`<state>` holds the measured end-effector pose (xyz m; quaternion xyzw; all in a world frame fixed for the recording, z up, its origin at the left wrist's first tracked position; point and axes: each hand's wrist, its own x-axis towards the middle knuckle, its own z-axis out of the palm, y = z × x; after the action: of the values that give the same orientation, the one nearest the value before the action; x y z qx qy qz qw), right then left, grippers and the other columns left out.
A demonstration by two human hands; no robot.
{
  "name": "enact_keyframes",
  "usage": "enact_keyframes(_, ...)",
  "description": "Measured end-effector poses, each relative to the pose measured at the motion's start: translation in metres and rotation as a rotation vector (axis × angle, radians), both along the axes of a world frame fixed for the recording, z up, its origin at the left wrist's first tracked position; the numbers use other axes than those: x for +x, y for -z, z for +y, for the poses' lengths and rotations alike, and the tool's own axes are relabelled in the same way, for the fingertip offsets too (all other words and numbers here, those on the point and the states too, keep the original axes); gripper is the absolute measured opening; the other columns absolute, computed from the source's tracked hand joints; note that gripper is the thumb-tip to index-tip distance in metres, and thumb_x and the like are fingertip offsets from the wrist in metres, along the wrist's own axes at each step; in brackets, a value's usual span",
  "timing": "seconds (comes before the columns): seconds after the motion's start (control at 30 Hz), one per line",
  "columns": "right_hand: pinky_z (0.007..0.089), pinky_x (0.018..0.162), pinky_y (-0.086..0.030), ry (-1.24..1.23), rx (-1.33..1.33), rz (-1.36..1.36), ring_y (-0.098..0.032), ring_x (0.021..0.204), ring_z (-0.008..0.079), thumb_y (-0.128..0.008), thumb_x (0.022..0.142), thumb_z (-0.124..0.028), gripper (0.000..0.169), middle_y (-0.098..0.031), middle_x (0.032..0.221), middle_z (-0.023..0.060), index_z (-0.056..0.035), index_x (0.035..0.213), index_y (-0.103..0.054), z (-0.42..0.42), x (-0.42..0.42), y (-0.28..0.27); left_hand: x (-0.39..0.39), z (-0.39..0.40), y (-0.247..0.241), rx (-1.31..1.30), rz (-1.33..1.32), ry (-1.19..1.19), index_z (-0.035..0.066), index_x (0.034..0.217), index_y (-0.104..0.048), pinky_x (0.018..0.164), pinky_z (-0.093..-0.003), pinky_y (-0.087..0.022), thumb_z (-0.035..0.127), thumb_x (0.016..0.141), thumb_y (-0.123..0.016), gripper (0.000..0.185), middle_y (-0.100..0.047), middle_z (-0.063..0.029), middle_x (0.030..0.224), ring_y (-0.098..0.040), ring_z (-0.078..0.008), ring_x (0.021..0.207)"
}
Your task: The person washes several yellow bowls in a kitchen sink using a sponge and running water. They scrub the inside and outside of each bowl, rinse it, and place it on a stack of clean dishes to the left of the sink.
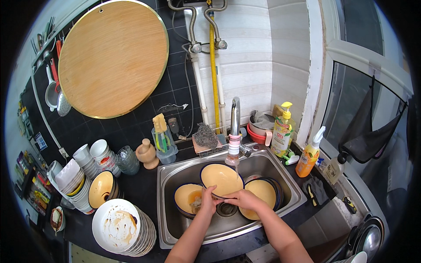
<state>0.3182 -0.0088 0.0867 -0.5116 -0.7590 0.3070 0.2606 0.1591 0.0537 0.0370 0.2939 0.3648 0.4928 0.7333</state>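
A yellow bowl with a dark blue rim [221, 177] is held tilted over the stainless steel sink [215, 238]. My left hand [206, 201] grips its near left edge, thumb on the inner side. At the near right edge, my right hand [245, 200] holds the same bowl. Water runs from the chrome faucet [235, 115] onto the bowl's right side. Left in the sink, another yellow bowl [183, 194] contains brownish liquid and a wad of scrubbing material [196, 204]. More yellow bowls [260, 194] lean stacked at the right. Below my hands the drain [226, 210] is partly visible.
Soiled white plates [115, 227] stand in a tall stack left of the sink, beside yellow bowls [99, 189]. A wire rack with steel wool [205, 136] sits behind the sink. A pump bottle [282, 134] and an orange spray bottle [307, 161] stand at the right.
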Motion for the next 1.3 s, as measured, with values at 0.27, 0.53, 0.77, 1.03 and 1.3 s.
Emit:
enact_keyframes(0.27, 0.0407, 0.103, -0.015, 0.164, 0.093, -0.614, -0.021, 0.127, 0.0272, -0.035, 0.087, -0.032, 0.047, -0.030, 0.135, 0.0117, -0.0100, 0.129, -0.035, 0.031, 0.022, 0.063, 0.012, -0.017, 0.003, -0.126, -0.059, 0.041, 0.002, 0.099, -0.048, 0.071, -0.0364, -0.049, 0.019, 0.070, -0.050, 0.034, -0.056, -0.0120, 0.095, -0.056, -0.0239, 0.089)
enact_keyframes(0.53, 0.0383, 0.103, -0.017, -0.296, -0.193, -0.720, -0.016, 0.129, 0.0268, -0.042, 0.084, -0.028, 0.056, -0.017, 0.140, 0.0138, -0.0102, 0.134, -0.023, 0.033, 0.015, 0.053, 0.006, -0.002, 0.033, -0.078, -0.093, 0.020, 0.002, 0.101, -0.048, 0.068, -0.0332, -0.049, 0.021, 0.071, -0.049, 0.036, -0.056, -0.0103, 0.095, -0.058, -0.0225, 0.084)
enact_keyframes(0.77, 0.0442, 0.102, -0.016, -0.052, 0.294, -0.713, -0.013, 0.130, 0.0306, -0.041, 0.084, -0.034, 0.060, -0.018, 0.138, 0.0172, -0.0087, 0.134, -0.020, 0.037, -0.008, 0.055, 0.007, -0.012, 0.020, -0.124, -0.092, 0.084, 0.003, 0.103, -0.047, 0.069, -0.0342, -0.047, 0.021, 0.070, -0.047, 0.037, -0.056, -0.0103, 0.096, -0.056, -0.0228, 0.088)
enact_keyframes(1.03, 0.0380, 0.104, -0.013, 0.081, 0.284, -0.989, -0.019, 0.129, 0.0248, -0.039, 0.083, -0.046, 0.066, -0.020, 0.139, 0.0128, -0.0043, 0.132, -0.025, 0.028, 0.026, 0.046, 0.004, -0.008, 0.016, -0.126, 0.025, 0.138, 0.002, 0.105, -0.046, 0.066, -0.0420, -0.048, 0.023, 0.067, -0.047, 0.044, -0.054, -0.0136, 0.099, -0.056, -0.0263, 0.088)
enact_keyframes(1.3, 0.0380, 0.105, -0.012, 0.107, 0.483, -0.930, -0.017, 0.129, 0.0220, -0.039, 0.082, -0.046, 0.067, -0.022, 0.139, 0.0126, -0.0025, 0.131, -0.026, 0.044, 0.014, 0.037, 0.005, -0.006, 0.019, -0.101, 0.132, 0.018, 0.004, 0.104, -0.047, 0.066, -0.0414, -0.048, 0.026, 0.063, -0.049, 0.046, -0.054, -0.0115, 0.095, -0.056, -0.0254, 0.085)
